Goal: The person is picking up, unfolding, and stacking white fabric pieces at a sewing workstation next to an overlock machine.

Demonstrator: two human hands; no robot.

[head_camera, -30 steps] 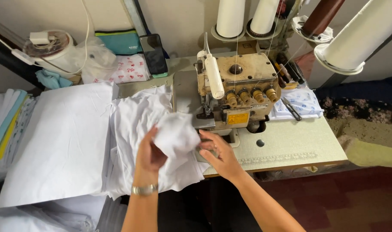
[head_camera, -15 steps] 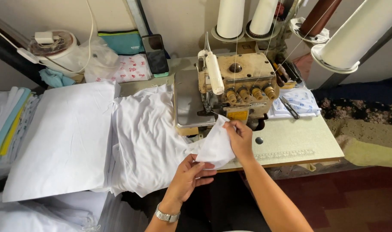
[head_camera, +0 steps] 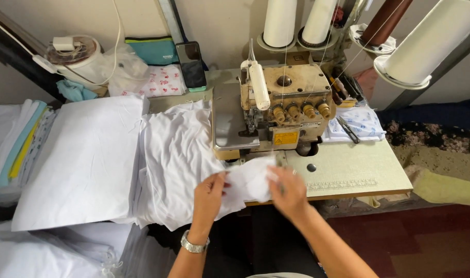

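Observation:
A small piece of white cloth [head_camera: 249, 179] is held between my two hands at the front edge of the sewing table [head_camera: 348, 170]. My left hand [head_camera: 209, 198], with a wristwatch, grips its left side. My right hand [head_camera: 289, 191] grips its right side. The cloth sits just in front of the beige overlock sewing machine [head_camera: 284, 110]. A rumpled pile of white garments [head_camera: 175, 159] lies to the left, touching the cloth I hold.
A flat stack of white fabric [head_camera: 85, 159] lies far left. Folded cloths [head_camera: 13, 144], a phone [head_camera: 192, 66], a plastic bag [head_camera: 124, 64] and a fan-like device [head_camera: 75, 54] sit at the back. Thread cones [head_camera: 280, 23] stand behind the machine. Scissors [head_camera: 348, 128] rest on printed cloth at right.
Both hands have dropped from beside the machine to the table's front edge. My left hand now grips the white cloth piece, which is spread between the two hands.

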